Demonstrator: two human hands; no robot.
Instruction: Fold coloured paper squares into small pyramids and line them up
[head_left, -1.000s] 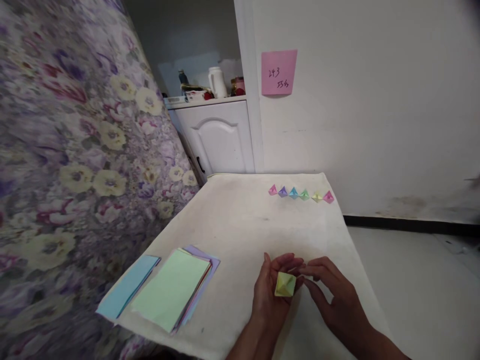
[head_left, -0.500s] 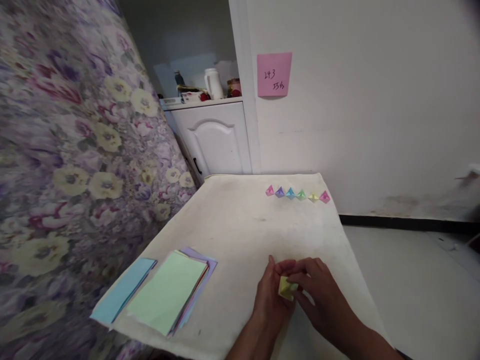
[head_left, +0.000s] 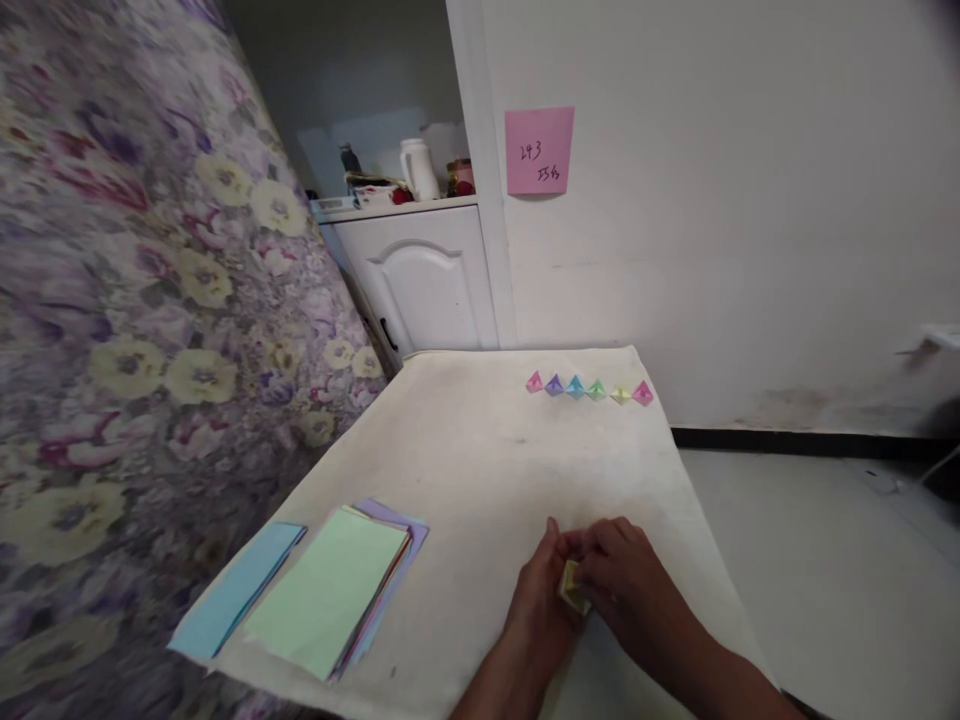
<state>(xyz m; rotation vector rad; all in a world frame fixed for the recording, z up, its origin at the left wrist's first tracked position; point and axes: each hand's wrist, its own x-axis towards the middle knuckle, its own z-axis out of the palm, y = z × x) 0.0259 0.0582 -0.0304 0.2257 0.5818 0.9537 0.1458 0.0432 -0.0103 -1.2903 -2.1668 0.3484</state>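
Observation:
A small yellow folded paper piece (head_left: 573, 588) rests in my left hand (head_left: 538, 592), which is curled around it from the left and beneath. From the right, my right hand (head_left: 624, 568) reaches over, its thumb and fingertips pressed onto the paper and covering part of it. Both hands are above the near right part of the table. Farther back stands a row of several small folded paper shapes in pink, purple, blue (head_left: 575, 388), green and yellow, with a pink one (head_left: 643, 393) at the right end.
On the table (head_left: 465, 450), at left, lie a stack of coloured paper sheets with light green (head_left: 330, 590) on top and a blue paper pile (head_left: 238, 585). A floral curtain (head_left: 187, 350) hangs along the left. A pink note (head_left: 539, 150) is stuck to the wall.
My right fingers have closed further over the yellow paper and now hide more of it. The whole view has shifted slightly; the row and paper stacks stay in place.

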